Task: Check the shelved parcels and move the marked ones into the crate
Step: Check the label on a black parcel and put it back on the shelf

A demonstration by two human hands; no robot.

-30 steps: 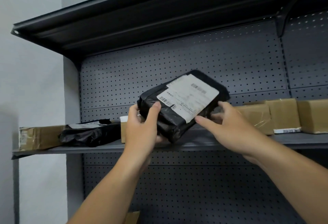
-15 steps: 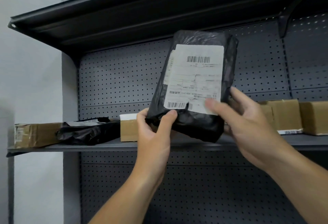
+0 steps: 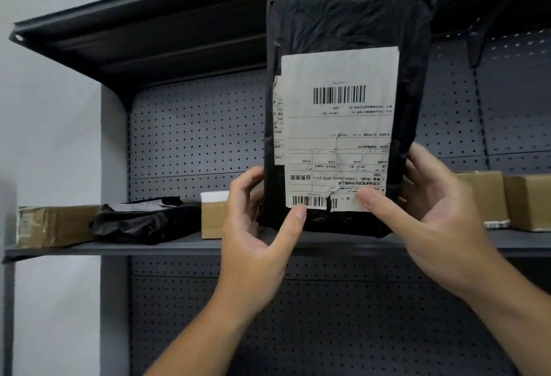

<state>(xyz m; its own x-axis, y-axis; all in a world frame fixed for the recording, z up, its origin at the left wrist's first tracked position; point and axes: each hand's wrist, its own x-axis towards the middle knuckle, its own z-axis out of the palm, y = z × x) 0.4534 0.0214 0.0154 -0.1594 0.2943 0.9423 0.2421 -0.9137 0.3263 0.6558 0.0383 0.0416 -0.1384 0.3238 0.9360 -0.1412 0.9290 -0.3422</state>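
We're pinching the black parcel low with left grip and right grip; slick, top-heavy, may tip out.

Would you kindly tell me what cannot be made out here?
No crate in the head view.
Fine print on the label: upside down, too small; any mark unclear.
Back of the black parcel: faces away.
Part of the cardboard box: behind the left hand.
Rest of the rightmost box: past the right edge.
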